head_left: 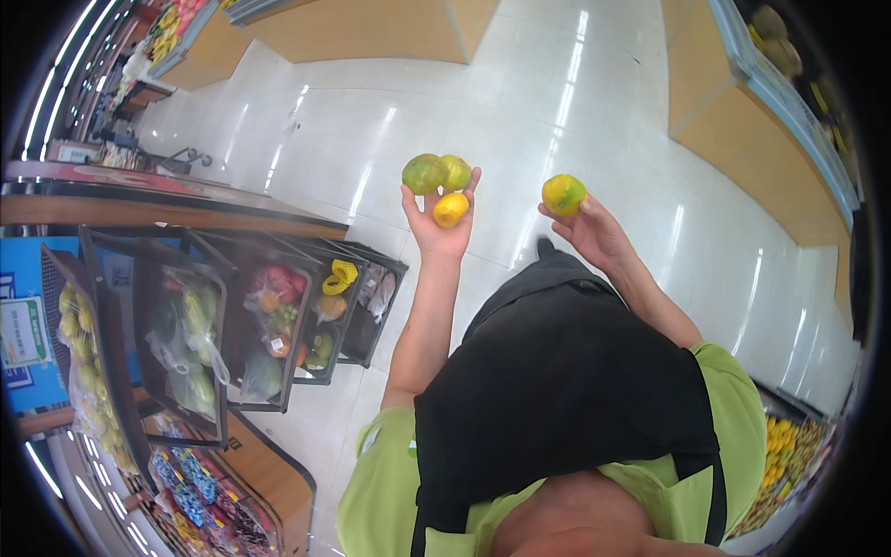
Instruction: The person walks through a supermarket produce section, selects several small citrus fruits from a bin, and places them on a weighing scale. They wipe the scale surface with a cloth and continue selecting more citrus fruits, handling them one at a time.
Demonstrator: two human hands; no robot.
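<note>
My left hand is raised palm up over the aisle, its fingers curled round three mandarins. Two are large and greenish, a darker green mandarin and a lighter green mandarin, touching side by side at the fingertips. A smaller orange-yellow mandarin rests against the palm. To the right, my right hand grips a single yellow mandarin with a green patch between thumb and fingers. A gap separates the two hands.
At my left stand several dark crates with bagged vegetables and fruit, beside a brown-edged counter. Wooden display stands line the far side, with another produce stand on the right. Piled orange fruit shows at lower right.
</note>
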